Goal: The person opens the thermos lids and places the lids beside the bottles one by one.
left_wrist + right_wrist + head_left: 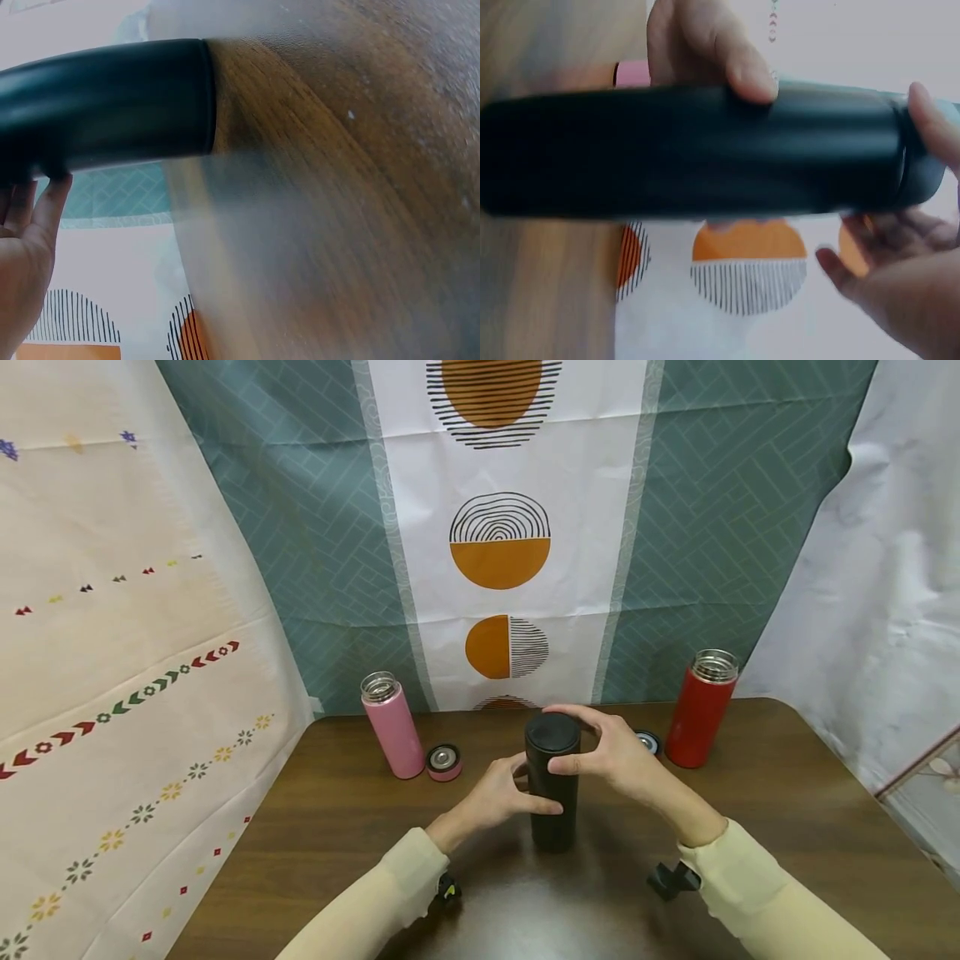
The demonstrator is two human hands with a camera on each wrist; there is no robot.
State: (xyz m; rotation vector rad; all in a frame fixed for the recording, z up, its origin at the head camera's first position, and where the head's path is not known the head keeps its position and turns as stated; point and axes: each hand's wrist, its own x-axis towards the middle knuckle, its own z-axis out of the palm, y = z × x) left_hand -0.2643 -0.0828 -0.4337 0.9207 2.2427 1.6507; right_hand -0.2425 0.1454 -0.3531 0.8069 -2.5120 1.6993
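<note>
A black thermos with a black lid stands upright on the brown table, in the middle of the head view. My left hand grips its body from the left, thumb across the front. The right hand holds the thermos at its top, around the lid. In the right wrist view, the left hand holds the body while digits of the right hand lie at the lid end. The left wrist view shows the thermos's lower body and fingers of the left hand.
An uncapped pink thermos stands at the back left, its lid beside it on the table. At the back right is an uncapped red thermos, with a partly hidden lid next to it. Patterned cloths hang behind.
</note>
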